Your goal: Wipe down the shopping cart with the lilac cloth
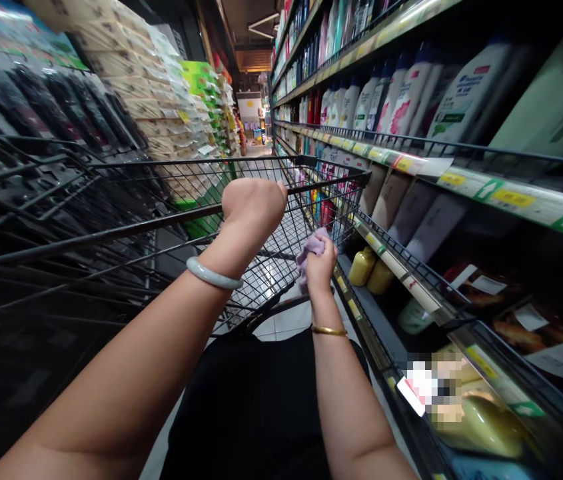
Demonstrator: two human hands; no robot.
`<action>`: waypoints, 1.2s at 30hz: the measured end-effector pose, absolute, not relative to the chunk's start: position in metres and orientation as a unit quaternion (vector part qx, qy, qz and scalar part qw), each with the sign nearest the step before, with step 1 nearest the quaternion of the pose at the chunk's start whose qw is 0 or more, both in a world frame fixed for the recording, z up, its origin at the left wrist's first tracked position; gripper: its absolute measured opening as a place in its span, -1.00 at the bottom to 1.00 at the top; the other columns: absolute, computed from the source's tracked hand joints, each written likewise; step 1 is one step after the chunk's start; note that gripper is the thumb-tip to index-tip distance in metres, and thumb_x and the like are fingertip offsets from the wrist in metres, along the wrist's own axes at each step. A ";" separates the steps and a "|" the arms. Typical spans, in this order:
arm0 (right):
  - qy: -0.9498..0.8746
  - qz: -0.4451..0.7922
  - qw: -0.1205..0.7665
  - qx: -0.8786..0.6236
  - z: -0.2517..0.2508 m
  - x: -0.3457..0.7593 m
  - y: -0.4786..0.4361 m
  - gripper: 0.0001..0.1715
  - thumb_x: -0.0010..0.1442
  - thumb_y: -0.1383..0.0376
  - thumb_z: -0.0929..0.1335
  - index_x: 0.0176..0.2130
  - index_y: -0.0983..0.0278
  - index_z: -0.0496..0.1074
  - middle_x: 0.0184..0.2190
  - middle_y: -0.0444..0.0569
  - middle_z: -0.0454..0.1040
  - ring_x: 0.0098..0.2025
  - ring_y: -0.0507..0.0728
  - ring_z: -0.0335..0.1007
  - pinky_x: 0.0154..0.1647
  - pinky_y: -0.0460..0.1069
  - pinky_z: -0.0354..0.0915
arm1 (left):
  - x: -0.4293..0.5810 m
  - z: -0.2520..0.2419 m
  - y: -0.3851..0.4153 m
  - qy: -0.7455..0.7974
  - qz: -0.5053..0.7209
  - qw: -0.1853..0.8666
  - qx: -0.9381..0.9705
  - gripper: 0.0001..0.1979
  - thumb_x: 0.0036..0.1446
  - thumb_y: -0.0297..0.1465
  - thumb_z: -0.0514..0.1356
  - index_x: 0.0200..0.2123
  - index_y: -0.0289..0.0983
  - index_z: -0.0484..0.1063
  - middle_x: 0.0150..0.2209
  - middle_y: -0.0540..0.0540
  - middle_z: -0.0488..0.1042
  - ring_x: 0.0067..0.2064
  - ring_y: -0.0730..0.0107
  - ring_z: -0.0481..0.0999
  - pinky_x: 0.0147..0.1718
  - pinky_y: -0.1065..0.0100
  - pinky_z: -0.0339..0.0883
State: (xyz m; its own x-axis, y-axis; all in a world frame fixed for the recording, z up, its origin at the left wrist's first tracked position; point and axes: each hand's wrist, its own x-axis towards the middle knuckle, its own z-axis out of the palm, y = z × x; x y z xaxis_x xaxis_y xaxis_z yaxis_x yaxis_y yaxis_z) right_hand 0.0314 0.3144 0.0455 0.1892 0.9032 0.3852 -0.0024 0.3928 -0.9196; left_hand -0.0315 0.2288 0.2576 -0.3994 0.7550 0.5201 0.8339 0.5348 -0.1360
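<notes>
Left hand [254, 203]: closed around shopping-cart handle [166, 219]. Right hand [322, 268]: holding bunched lilac cloth [312, 245] near right shelving [395, 264]. Both grips appear established; remainder cannot be told.

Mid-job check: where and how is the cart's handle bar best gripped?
I'd take the straight, bare stretch of the handle bar just left of the left hand, coming from the near side and wrapping over the top. The bar is long and slim, which suits a wrap, and nothing covers that stretch from this side.
</notes>
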 end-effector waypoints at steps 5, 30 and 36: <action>-0.601 0.274 0.678 -0.324 0.059 0.033 0.313 -0.52 0.01 0.48 0.27 -0.09 0.20 0.51 0.11 0.04 0.35 0.22 0.14 0.31 0.37 0.10 0.16 | -0.032 0.256 0.228 -0.831 -0.062 0.274 -0.481 -0.33 0.43 -0.25 -0.26 -0.17 -0.41 0.63 -0.31 -0.31 0.57 -0.12 0.05 0.60 -0.18 0.20 0.36; -0.626 0.286 0.669 -0.281 0.070 0.011 0.278 -0.69 0.17 0.41 0.29 -0.10 0.21 0.49 0.01 0.06 0.36 0.10 0.15 0.35 0.25 0.11 0.27 | -0.032 0.257 0.238 -0.833 -0.084 0.255 -0.484 -0.33 0.43 -0.24 -0.24 -0.16 -0.46 0.64 -0.26 -0.37 0.60 -0.07 -0.05 0.60 -0.14 0.13 0.38; -0.517 0.384 0.636 -0.425 0.026 0.016 0.313 -0.64 -0.02 0.45 0.30 -0.17 0.23 0.43 -0.04 0.03 0.42 0.04 0.15 0.36 0.23 0.12 0.26 | -0.035 0.257 0.238 -0.827 -0.061 0.260 -0.494 -0.32 0.44 -0.24 -0.25 -0.15 -0.42 0.65 -0.25 -0.35 0.62 -0.09 0.00 0.62 -0.17 0.20 0.39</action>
State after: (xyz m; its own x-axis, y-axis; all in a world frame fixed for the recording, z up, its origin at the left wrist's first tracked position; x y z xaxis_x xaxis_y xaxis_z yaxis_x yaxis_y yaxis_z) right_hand 0.0160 0.3128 0.0265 0.1707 0.9277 0.3321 -0.0487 0.3446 -0.9375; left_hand -0.0348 0.2385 0.2574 -0.3760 0.7859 0.4910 0.8496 0.5039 -0.1558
